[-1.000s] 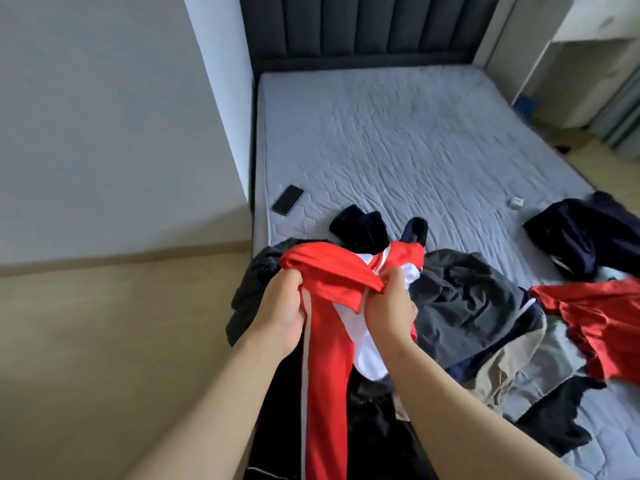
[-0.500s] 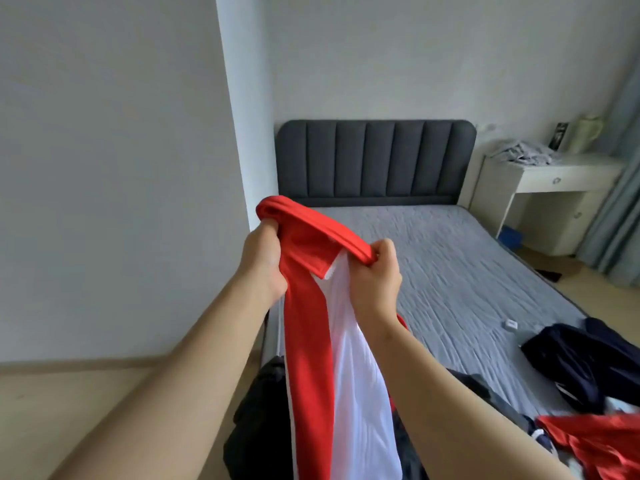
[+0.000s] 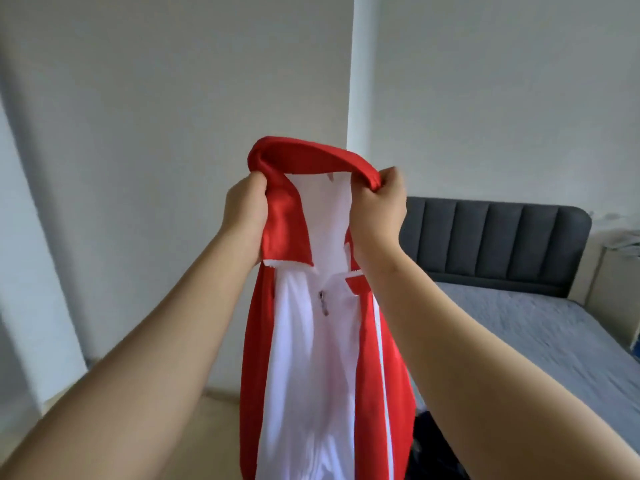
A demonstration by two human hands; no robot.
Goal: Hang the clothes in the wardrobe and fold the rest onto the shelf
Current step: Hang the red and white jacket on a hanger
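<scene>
A red jacket (image 3: 377, 368) with white lining and a white side stripe hangs at chest height in front of me. Its red collar arches between my hands, and a zip pull shows on the white inside. My left hand (image 3: 244, 216) grips the left side of the collar. My right hand (image 3: 379, 209) grips the collar's right end. The jacket's lower part runs out of the bottom of the view. No wardrobe or shelf is in sight.
A bed (image 3: 540, 327) with a grey quilted mattress and a dark padded headboard (image 3: 498, 244) lies to the right. A bit of dark clothing (image 3: 427, 441) shows just behind the jacket at the bottom. Pale walls and a wall corner (image 3: 349, 109) stand ahead; a pale cabinet (image 3: 620, 271) sits far right.
Both hands have lifted the red jacket from the clothes pile on the bed up to chest height and spread its collar apart. My view has swung upward, so the pile has dropped out of sight.
</scene>
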